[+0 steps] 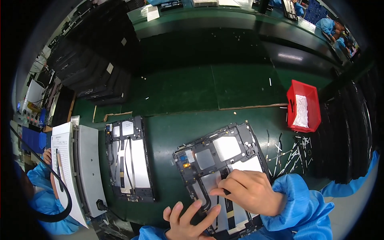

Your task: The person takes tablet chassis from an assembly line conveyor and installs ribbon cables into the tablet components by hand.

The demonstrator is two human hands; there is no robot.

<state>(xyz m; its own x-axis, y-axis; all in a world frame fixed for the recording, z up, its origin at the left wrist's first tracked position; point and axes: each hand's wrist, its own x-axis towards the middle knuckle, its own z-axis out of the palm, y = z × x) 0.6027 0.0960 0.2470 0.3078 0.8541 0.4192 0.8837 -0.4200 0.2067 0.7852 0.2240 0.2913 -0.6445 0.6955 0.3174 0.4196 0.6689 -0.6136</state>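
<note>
Down on the green table, an opened tablet frame lies tilted just in front of the person; the right hand rests on its lower half, fingers pinched together around a thin dark tool; the left hand lies open, fingers spread flat against the frame's lower edge; a second frame lies well to the left; at the right, a red bin holds a white bag; loose strips lie scattered below it.
</note>
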